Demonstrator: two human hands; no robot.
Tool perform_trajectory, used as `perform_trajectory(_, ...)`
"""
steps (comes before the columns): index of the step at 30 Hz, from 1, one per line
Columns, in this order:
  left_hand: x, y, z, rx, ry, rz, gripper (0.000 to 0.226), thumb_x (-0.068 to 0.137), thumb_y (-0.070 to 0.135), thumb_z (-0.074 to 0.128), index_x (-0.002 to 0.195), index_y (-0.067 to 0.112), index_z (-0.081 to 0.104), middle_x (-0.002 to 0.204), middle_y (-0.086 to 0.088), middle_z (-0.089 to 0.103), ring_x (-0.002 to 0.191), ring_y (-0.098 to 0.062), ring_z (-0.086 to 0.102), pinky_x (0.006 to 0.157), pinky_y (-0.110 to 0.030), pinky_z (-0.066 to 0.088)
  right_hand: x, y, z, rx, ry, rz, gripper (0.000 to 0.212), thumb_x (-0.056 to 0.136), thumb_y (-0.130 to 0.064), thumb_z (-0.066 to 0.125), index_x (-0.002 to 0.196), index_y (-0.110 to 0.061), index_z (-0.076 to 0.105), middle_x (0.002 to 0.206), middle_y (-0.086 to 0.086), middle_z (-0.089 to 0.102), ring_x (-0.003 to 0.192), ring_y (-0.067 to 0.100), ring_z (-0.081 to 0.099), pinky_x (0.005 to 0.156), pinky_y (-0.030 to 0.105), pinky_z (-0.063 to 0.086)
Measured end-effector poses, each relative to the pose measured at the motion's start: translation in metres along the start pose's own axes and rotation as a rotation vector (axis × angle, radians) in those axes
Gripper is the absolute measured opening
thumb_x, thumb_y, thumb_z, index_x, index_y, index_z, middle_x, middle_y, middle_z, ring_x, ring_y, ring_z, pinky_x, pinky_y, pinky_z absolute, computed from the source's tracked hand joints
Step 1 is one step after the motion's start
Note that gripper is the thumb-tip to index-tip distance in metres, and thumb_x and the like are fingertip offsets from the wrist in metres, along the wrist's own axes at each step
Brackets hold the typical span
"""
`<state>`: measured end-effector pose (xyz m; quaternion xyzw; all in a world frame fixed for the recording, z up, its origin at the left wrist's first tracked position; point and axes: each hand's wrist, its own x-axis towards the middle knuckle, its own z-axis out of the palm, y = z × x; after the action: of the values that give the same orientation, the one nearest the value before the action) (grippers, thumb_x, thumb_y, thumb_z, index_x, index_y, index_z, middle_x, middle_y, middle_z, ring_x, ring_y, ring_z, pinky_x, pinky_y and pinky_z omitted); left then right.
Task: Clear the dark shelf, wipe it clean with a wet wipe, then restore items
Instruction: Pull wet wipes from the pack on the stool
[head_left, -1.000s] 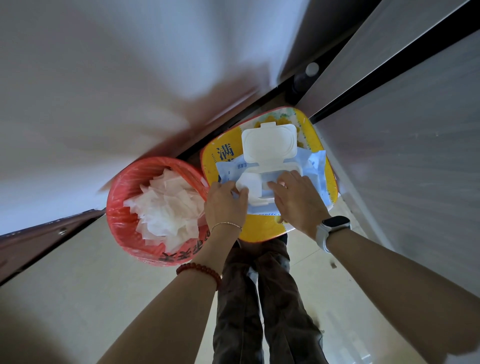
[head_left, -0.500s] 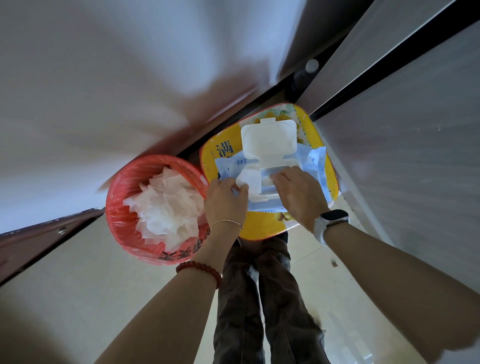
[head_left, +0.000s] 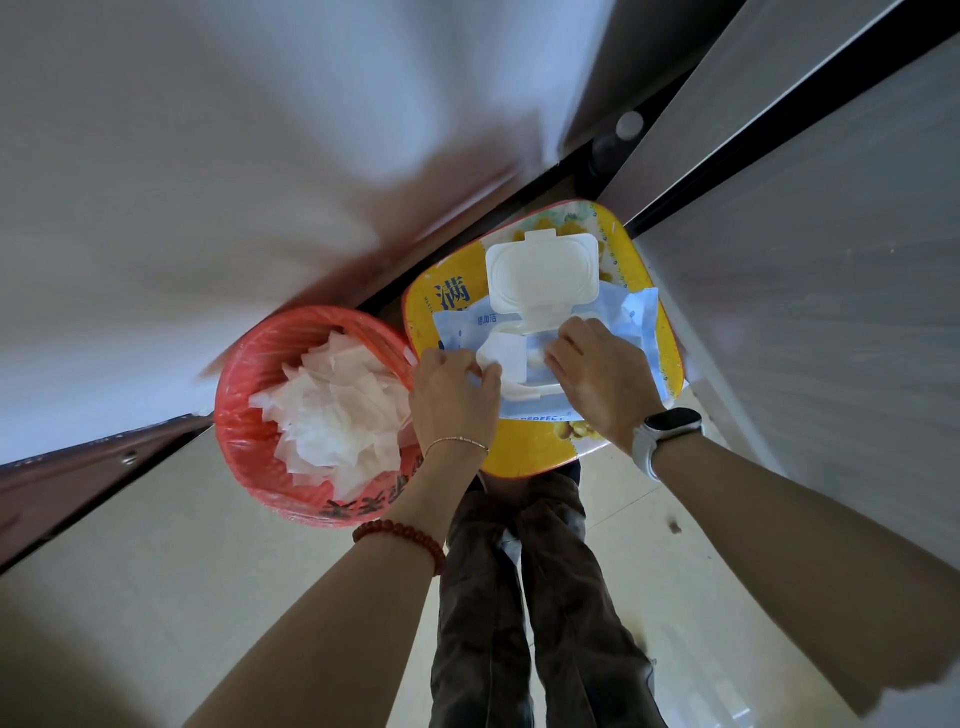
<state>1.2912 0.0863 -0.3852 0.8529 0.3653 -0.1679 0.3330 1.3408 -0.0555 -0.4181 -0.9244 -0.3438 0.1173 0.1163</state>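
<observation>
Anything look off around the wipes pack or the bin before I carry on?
Nothing damaged or spilled. The red bin is heaped with used wipes near its rim. The wipes pack lies open on the yellow stool.

A red bin (head_left: 270, 467) lined with a red bag stands just left of the fingers, filled with crumpled white sheets (head_left: 337, 415). A yellow tray (head_left: 524, 457) with printed characters (blue on yellow) lies beneath the fingers, its rim touching the bin. Below the fingers, the pale tiled floor (head_left: 156, 597) extends. White sliding panels (head_left: 805, 338) with dark tracks rise right of the fingers.
</observation>
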Motion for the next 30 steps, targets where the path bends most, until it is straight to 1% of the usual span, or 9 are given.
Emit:
perform_trajectory(10,0.001,0.002,-0.002,0.002,-0.025,-0.008,0.022,0.085,0.025,0.058,0.08,0.004,0.061,0.093,-0.005,0.043,0.092,-0.029,0.052,0.082,-0.036,0.041,0.008,-0.008,0.0,-0.205,-0.015,0.069,0.027,0.052,0.006,0.073,0.066,-0.004,0.052,0.063,0.012,0.049,0.046,0.022,0.043,0.039,0.019,0.021)
perform_trajectory(16,0.001,0.002,-0.002,0.007,-0.019,-0.01,0.023,0.086,0.025,0.057,0.079,0.004,0.06,0.091,-0.002,0.039,0.093,-0.028,0.051,0.08,-0.034,0.038,-0.001,-0.003,-0.02,0.197,-0.099,0.099,0.035,0.054,0.02,0.066,0.069,-0.005,0.047,0.069,0.011,0.041,0.048,0.02,0.03,0.036,0.023,0.018)
perform_trajectory(18,0.001,0.003,-0.001,0.027,-0.013,-0.019,0.022,0.086,0.025,0.056,0.08,0.004,0.06,0.091,-0.001,0.038,0.095,-0.027,0.05,0.082,-0.034,0.037,-0.012,-0.005,-0.035,0.384,-0.142,0.118,0.025,0.069,0.01,0.065,0.074,-0.005,0.045,0.076,0.007,0.037,0.053,0.023,0.034,0.042,0.03,0.025)
perform_trajectory(19,0.001,0.003,0.0,0.044,-0.01,-0.025,0.021,0.086,0.025,0.056,0.081,0.005,0.06,0.092,-0.002,0.039,0.096,-0.027,0.05,0.083,-0.035,0.037,-0.016,-0.007,-0.044,0.497,-0.126,0.131,0.013,0.081,-0.003,0.057,0.077,-0.004,0.045,0.078,0.006,0.037,0.058,0.024,0.037,0.048,0.032,0.032)
perform_trajectory(20,0.001,0.004,0.0,0.062,-0.01,-0.03,0.021,0.086,0.025,0.055,0.082,0.005,0.059,0.093,-0.004,0.042,0.097,-0.027,0.049,0.084,-0.036,0.038,-0.016,-0.008,-0.054,0.597,-0.053,0.194,0.014,0.088,-0.016,0.044,0.079,-0.005,0.044,0.079,0.005,0.038,0.064,0.021,0.038,0.056,0.028,0.035)
perform_trajectory(22,0.001,0.007,-0.001,0.114,-0.026,-0.048,0.022,0.087,0.026,0.053,0.084,0.006,0.059,0.101,-0.01,0.048,0.1,-0.028,0.049,0.086,-0.038,0.038,-0.007,-0.003,-0.076,0.715,0.158,0.445,0.031,0.09,-0.03,0.029,0.085,-0.004,0.047,0.077,0.001,0.041,0.071,0.015,0.04,0.061,0.02,0.032)
perform_trajectory(25,-0.001,0.01,-0.005,0.178,-0.044,-0.066,0.025,0.088,0.028,0.05,0.09,0.005,0.06,0.107,-0.012,0.05,0.102,-0.029,0.049,0.085,-0.039,0.038,0.008,0.016,-0.111,0.759,0.408,0.744,0.018,0.096,-0.013,0.033,0.093,-0.003,0.048,0.071,-0.009,0.04,0.071,0.017,0.04,0.061,0.018,0.027)
perform_trajectory(28,-0.003,0.015,-0.011,0.189,-0.083,-0.083,0.026,0.088,0.029,0.05,0.094,0.006,0.059,0.108,-0.014,0.051,0.104,-0.03,0.049,0.085,-0.04,0.039,0.014,0.017,-0.138,0.756,0.485,0.763,0.013,0.095,-0.002,0.035,0.086,-0.01,0.041,0.068,-0.01,0.038,0.06,0.007,0.036,0.054,0.008,0.031)
perform_trajectory(30,-0.006,0.018,-0.017,0.175,-0.152,-0.106,0.032,0.086,0.033,0.055,0.108,0.009,0.055,0.115,-0.012,0.05,0.112,-0.029,0.046,0.09,-0.042,0.038,0.012,0.009,-0.147,0.767,0.456,0.712,0.01,0.095,-0.005,0.036,0.088,-0.012,0.039,0.07,-0.011,0.04,0.059,0.005,0.038,0.057,0.002,0.03)
